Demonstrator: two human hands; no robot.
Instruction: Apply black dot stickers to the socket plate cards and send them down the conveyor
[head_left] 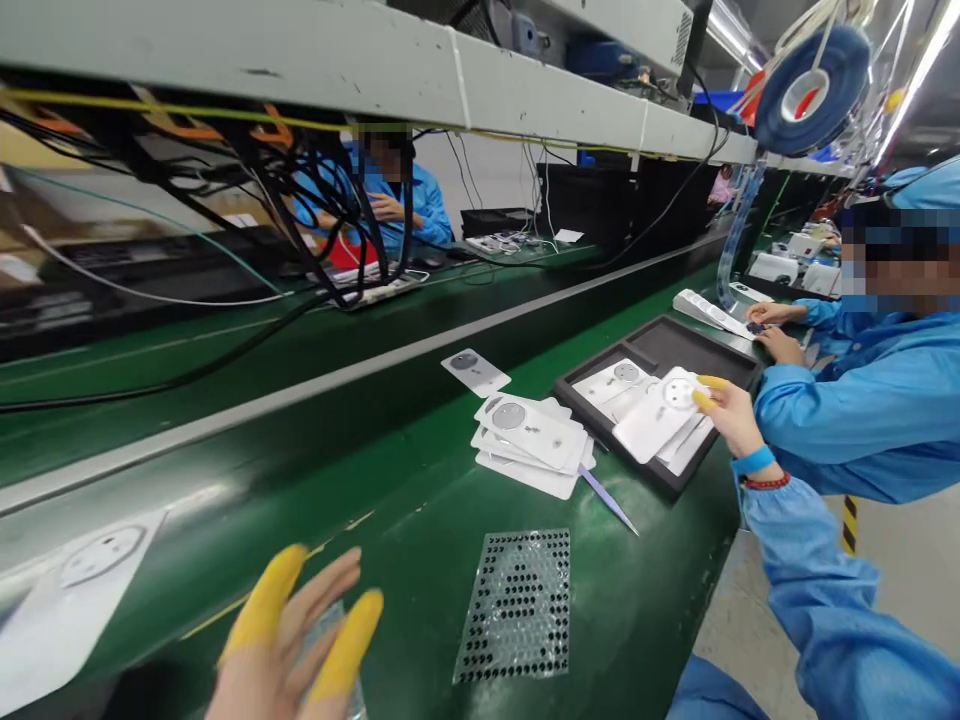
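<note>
Clearly, your right hand [727,418] is the busy one: at three o'clock in your view, thumb and fingers pinch the edge of a white panel [649,425] marked with a round, socket-like shape. That panel is over the near part of a black tray [709,348] – whether it touches what lies under it, you cannot tell. More white panels [611,385] lie loosely inside the tray.

Your left hand [262,680] is at seven o'clock, fingers and thumb spread well apart, with no visible hold on anything. The edge of something clear shows behind its fingers. Both hands wear yellow finger covers.

Just below centre, toward five o'clock, a stack of white cards [532,440] sits fanned on the green bench [420,590], and a single card [476,372] lies just beyond it. Purple tweezers [607,498] point away from the stack toward four o'clock. At six o'clock is a clear, bubbly sheet [517,605] patterned with black dots; at eight, a large white sheet [75,600], blurred.

A co-worker in blue [847,400] sits at three o'clock, beyond your right hand – a blue tape roll [847,95] hangs at two. Black cables [330,225] tangle at ten.
</note>
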